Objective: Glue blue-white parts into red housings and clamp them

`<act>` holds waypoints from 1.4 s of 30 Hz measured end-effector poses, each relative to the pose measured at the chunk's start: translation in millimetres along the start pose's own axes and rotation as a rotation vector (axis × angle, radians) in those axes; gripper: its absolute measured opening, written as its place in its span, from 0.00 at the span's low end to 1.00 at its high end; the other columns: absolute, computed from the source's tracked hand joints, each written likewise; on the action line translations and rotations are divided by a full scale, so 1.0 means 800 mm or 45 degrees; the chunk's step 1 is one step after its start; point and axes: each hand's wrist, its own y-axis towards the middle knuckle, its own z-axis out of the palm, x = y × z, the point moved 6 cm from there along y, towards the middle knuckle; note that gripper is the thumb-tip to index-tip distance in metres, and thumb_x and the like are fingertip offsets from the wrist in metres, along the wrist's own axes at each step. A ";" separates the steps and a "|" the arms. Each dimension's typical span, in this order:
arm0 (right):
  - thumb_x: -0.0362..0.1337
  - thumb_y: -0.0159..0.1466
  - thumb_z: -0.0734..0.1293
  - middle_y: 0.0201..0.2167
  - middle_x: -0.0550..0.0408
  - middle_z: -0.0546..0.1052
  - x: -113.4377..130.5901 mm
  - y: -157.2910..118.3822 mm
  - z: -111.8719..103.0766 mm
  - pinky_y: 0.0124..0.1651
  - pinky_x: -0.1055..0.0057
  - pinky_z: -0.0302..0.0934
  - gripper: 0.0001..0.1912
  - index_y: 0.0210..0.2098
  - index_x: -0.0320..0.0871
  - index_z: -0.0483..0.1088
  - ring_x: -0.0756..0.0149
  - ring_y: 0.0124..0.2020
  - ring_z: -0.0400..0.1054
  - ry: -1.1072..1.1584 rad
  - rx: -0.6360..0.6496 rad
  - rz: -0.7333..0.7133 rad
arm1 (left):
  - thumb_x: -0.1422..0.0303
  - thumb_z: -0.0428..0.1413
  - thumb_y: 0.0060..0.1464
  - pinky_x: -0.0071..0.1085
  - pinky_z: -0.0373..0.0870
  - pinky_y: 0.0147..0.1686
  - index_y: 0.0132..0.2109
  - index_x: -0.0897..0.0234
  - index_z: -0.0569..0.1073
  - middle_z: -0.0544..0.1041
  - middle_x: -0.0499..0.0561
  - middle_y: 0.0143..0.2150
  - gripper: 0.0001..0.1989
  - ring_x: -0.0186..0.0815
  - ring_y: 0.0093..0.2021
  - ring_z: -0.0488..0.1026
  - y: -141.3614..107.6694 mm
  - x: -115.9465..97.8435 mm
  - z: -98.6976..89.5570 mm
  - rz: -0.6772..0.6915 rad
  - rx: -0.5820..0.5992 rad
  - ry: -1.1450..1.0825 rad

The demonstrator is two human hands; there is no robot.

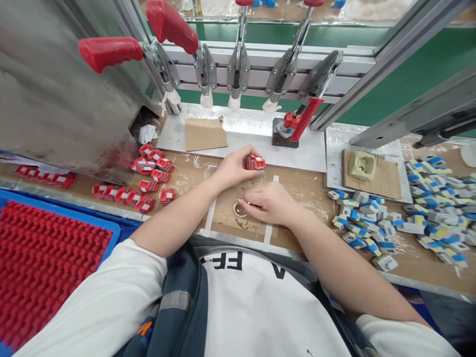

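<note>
My left hand (240,167) grips a small red plastic part (256,163) with a grey edge and a hollow middle, held just above the brown work surface. Closer to my body, my right hand (269,204) is closed, its thumb and forefinger pinched at the rim of a small round white-rimmed dish (240,210). Whatever those fingertips hold, if anything, is too small to tell. Dark spots mark the cardboard around the dish. Beyond my hands, another red part (292,120) sits on a black block (285,140) beneath a red-handled toggle clamp (307,119).
Several toggle clamps (238,69) line a metal rail behind a plate (253,144) bearing cardboard (206,134). At left are loose red parts (148,186) and a blue tray (115,233) of red pieces. Grey-blue parts (372,223) and a greenish mould-like block (362,166) lie at right.
</note>
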 end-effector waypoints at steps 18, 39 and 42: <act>0.63 0.68 0.66 0.17 0.62 0.54 -0.100 -0.031 -0.052 0.28 0.69 0.45 0.35 0.18 0.45 0.54 0.72 0.22 0.49 0.480 -0.964 0.799 | 0.62 0.69 0.50 0.30 0.65 0.36 0.43 0.60 0.75 0.80 0.46 0.37 0.15 0.36 0.36 0.73 -0.004 -0.012 0.003 -0.070 0.043 0.231; 0.60 0.72 0.62 0.18 0.62 0.54 -0.083 -0.028 -0.067 0.30 0.67 0.44 0.33 0.19 0.46 0.52 0.71 0.23 0.48 0.210 -0.907 0.711 | 0.60 0.69 0.49 0.30 0.67 0.37 0.44 0.61 0.75 0.79 0.46 0.36 0.18 0.35 0.35 0.72 -0.002 -0.008 0.003 -0.089 0.044 0.094; 0.61 0.74 0.56 0.17 0.60 0.58 -0.061 -0.019 -0.060 0.30 0.67 0.46 0.34 0.20 0.46 0.53 0.70 0.22 0.50 0.265 -0.667 0.493 | 0.61 0.69 0.48 0.31 0.71 0.40 0.45 0.62 0.75 0.80 0.48 0.39 0.20 0.37 0.38 0.76 0.001 -0.002 0.003 -0.079 0.044 -0.033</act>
